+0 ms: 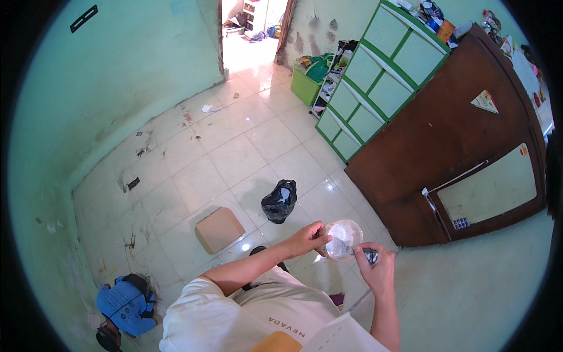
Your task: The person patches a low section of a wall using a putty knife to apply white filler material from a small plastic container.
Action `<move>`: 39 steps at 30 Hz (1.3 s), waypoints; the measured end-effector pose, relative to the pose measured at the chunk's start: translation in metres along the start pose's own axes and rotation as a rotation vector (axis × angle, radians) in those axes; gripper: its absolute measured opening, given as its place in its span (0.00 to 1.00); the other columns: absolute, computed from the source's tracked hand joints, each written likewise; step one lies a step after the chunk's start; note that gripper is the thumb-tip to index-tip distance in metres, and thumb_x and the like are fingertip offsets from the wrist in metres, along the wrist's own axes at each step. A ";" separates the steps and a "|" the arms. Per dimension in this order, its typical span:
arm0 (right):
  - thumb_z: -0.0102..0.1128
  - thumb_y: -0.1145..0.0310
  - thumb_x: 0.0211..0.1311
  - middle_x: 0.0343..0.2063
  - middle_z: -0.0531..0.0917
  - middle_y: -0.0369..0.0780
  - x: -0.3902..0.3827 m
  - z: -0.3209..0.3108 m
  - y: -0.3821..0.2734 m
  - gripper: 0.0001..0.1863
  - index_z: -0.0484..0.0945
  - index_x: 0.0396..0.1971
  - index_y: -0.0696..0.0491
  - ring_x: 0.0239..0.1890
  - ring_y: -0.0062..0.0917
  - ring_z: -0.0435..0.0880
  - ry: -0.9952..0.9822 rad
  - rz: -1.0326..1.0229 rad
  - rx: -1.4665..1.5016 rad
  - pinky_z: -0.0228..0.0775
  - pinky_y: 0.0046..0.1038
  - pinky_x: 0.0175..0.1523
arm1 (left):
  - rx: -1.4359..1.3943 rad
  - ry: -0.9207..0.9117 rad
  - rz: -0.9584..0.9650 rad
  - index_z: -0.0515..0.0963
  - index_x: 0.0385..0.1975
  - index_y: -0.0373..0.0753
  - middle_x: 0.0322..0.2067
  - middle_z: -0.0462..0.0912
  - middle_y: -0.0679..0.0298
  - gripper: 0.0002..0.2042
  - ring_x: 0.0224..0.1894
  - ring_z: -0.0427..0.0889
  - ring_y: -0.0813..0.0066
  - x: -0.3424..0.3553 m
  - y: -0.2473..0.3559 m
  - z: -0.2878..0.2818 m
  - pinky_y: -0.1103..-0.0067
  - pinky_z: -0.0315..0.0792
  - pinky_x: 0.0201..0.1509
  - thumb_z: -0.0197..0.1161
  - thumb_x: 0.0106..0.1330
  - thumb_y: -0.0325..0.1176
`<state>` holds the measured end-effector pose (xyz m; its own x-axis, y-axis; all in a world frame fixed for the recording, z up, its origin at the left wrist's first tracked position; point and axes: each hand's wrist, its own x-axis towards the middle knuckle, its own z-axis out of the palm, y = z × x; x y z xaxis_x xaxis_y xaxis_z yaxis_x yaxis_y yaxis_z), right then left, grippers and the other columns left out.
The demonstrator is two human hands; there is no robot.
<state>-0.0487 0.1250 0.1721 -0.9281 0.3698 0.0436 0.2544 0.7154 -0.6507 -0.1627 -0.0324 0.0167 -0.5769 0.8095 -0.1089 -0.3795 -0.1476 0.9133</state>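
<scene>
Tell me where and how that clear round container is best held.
Probably by the left side of the clear round container, coming from the left, as the left hand does: thumb near the rim, other fingers around the wall. Its wide round mouth seems to face up, leaving that edge to pinch, while the right hand, gripping a dark, shiny item, takes up the lower-right side.

Head-worn fisheye, facing down; hands (307,239) near, floor (234,151) farther; rim detail unclear.
</scene>
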 end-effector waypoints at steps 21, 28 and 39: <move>0.66 0.68 0.54 0.20 0.83 0.44 0.000 0.010 0.034 0.09 0.82 0.27 0.60 0.21 0.24 0.82 0.188 0.099 -0.021 0.73 0.26 0.31 | 0.030 0.032 -0.003 0.68 0.38 0.37 0.33 0.72 0.69 0.13 0.36 0.72 0.85 0.013 -0.003 0.005 0.82 0.73 0.40 0.60 0.69 0.40; 0.65 0.69 0.54 0.20 0.83 0.44 0.003 0.020 0.039 0.08 0.82 0.27 0.60 0.21 0.23 0.82 0.334 0.180 0.190 0.73 0.25 0.31 | 0.207 -0.006 0.024 0.68 0.37 0.37 0.31 0.72 0.71 0.12 0.34 0.72 0.86 0.020 -0.026 0.001 0.83 0.72 0.39 0.60 0.69 0.39; 0.65 0.68 0.57 0.21 0.83 0.44 -0.034 0.021 0.060 0.08 0.82 0.29 0.58 0.22 0.28 0.82 0.359 0.385 0.297 0.72 0.26 0.31 | 0.176 -0.074 -0.002 0.68 0.35 0.38 0.29 0.71 0.72 0.11 0.33 0.71 0.87 0.031 -0.034 0.030 0.84 0.71 0.37 0.61 0.68 0.37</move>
<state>-0.0081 0.1430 0.1153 -0.6211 0.7835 -0.0177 0.4191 0.3130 -0.8523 -0.1464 0.0145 -0.0058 -0.5193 0.8501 -0.0880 -0.2446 -0.0491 0.9684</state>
